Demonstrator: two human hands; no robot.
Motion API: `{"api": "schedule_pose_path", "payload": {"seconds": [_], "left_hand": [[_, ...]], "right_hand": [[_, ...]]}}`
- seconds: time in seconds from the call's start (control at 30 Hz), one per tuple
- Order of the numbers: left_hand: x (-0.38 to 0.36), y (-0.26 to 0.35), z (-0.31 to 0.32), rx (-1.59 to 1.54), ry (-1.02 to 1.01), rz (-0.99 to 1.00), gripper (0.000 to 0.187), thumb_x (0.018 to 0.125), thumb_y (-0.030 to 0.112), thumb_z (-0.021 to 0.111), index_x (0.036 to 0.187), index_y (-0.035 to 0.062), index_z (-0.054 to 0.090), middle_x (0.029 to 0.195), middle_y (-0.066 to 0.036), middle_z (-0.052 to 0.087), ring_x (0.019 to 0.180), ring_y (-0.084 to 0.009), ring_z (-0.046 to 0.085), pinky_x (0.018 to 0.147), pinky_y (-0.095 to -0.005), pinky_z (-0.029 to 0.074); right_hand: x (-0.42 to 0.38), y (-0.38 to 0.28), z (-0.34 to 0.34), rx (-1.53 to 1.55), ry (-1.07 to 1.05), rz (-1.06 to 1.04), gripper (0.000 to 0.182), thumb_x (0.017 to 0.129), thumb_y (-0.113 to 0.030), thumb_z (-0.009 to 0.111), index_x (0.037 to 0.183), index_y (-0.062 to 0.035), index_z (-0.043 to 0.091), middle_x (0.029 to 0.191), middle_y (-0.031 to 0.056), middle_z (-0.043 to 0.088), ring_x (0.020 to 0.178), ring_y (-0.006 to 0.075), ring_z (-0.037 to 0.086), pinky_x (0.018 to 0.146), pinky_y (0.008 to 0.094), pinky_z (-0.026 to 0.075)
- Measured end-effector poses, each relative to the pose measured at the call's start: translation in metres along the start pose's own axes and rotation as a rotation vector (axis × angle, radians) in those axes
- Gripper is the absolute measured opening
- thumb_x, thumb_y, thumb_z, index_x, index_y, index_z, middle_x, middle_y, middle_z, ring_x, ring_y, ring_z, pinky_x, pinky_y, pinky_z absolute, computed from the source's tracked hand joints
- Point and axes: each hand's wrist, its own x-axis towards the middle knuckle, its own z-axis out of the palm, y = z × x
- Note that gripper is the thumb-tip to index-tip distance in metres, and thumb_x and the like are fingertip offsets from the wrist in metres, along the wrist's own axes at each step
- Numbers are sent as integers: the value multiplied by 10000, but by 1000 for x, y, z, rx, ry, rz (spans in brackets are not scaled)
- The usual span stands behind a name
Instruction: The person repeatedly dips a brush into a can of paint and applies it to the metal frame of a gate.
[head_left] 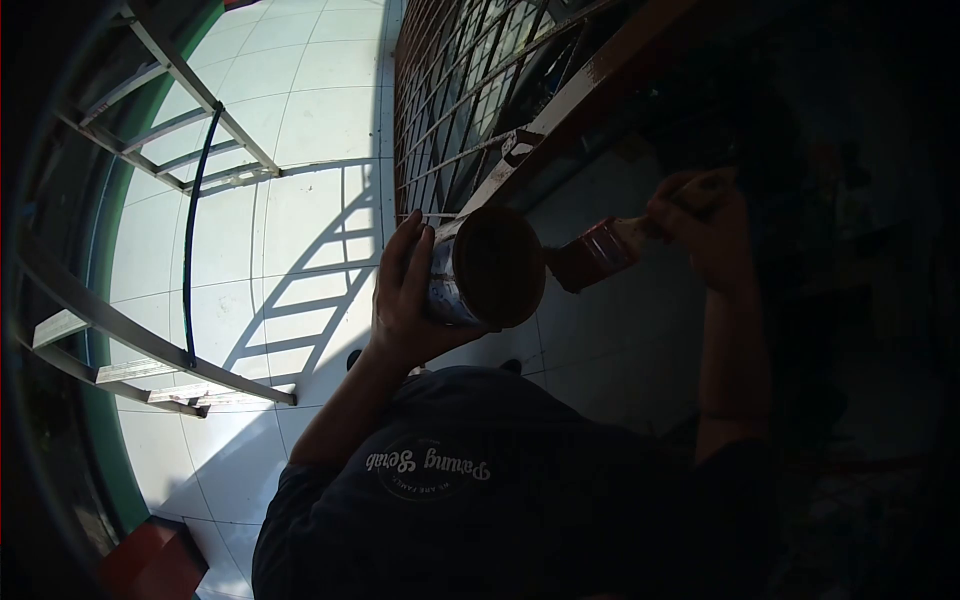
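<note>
My left hand (405,300) is wrapped round a paint can (452,275), its dark open mouth tilted toward the camera. The can's inside is in deep shadow. In my right hand (700,225) is a paintbrush (630,235), gripped by its wooden handle. Its wide metal band is smeared reddish, and the dark bristles point left, close to the can's rim. Just beyond the can stands a brown metal grille (450,110) with a lengthwise frame bar (560,105).
An aluminium stepladder (190,115) stands at the left, a dark strap (190,235) running between its legs. Its shadow falls across the white floor tiles (325,120). A red box-like object (155,560) sits at the lower left. The right side is very dark.
</note>
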Motion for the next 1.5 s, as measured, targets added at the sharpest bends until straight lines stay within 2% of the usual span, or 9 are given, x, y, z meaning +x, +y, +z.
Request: {"api": "schedule_pose_path", "payload": {"seconds": [0.2, 0.3, 0.4, 0.6, 0.7, 0.93, 1.07, 1.23, 1.5], "left_hand": [[-1, 0, 3, -4, -69, -63, 1355, 504, 546, 958, 1509, -4, 234, 1496, -292, 318, 1400, -462, 352, 1110, -548, 403], [1, 3, 5, -22, -94, -107, 1364, 489, 532, 966, 1511, -4, 239, 1507, -282, 314, 1402, -456, 353, 1115, -550, 393], [2, 6, 7, -31, -108, -139, 1385, 473, 517, 975, 1519, -3, 230, 1515, -276, 307, 1408, -449, 347, 1119, -550, 385], [15, 15, 5, -65, -76, -168, 1354, 478, 493, 978, 1521, 14, 259, 1485, -270, 326, 1380, -452, 389, 1084, -551, 432], [25, 23, 0, -90, -73, -192, 1370, 466, 488, 984, 1523, 14, 254, 1487, -267, 321, 1383, -446, 385, 1097, -546, 422], [53, 36, -7, -136, -39, -182, 1439, 411, 475, 996, 1543, 36, 224, 1491, -221, 369, 1377, -399, 405, 1126, -533, 381], [61, 31, -8, -198, -24, -134, 1466, 405, 524, 990, 1548, 34, 212, 1484, -250, 335, 1381, -420, 383, 1119, -548, 394], [53, 25, -12, -215, 25, -163, 1478, 371, 467, 1004, 1546, 31, 220, 1468, -245, 363, 1364, -418, 401, 1105, -540, 401], [37, 11, -30, -172, 113, -277, 1456, 368, 444, 1006, 1540, 31, 247, 1460, -224, 362, 1374, -403, 384, 1115, -528, 382]], "right_hand": [[-8, 22, -8, 277, 171, -38, 117, 831, -44, 770, 901, 4, 689, 791, 80, 707, 702, 139, 686, 616, 265, 545], [-25, 12, 8, 231, 250, -212, 154, 812, -6, 782, 935, 0, 691, 822, 85, 708, 754, 145, 694, 646, 278, 557], [-41, -11, 9, -339, 140, -532, 203, 802, 26, 786, 977, -1, 686, 880, 92, 708, 807, 149, 694, 675, 288, 573], [-34, 9, -3, 165, 421, -281, 173, 846, 41, 726, 1007, 13, 671, 942, 123, 704, 783, 186, 704, 659, 293, 582], [-24, 7, -8, 584, 481, -120, 69, 922, 30, 626, 915, -35, 648, 888, 78, 686, 781, 169, 686, 654, 283, 596], [3, 10, -52, 1163, 206, -197, 154, 992, -54, 565, 910, -121, 677, 929, 76, 731, 876, 206, 735, 723, 325, 655], [28, -61, -83, 1005, 471, -438, 75, 959, -89, 627, 916, -42, 666, 824, 88, 710, 698, 201, 718, 616, 296, 606], [74, -137, -139, 524, 501, -752, 120, 915, -102, 706, 981, -10, 670, 887, 99, 719, 772, 196, 716, 655, 321, 603], [62, -257, -167, -246, 895, -1142, 109, 889, -49, 733, 972, 0, 683, 881, 66, 709, 827, 173, 704, 728, 304, 590]]}}
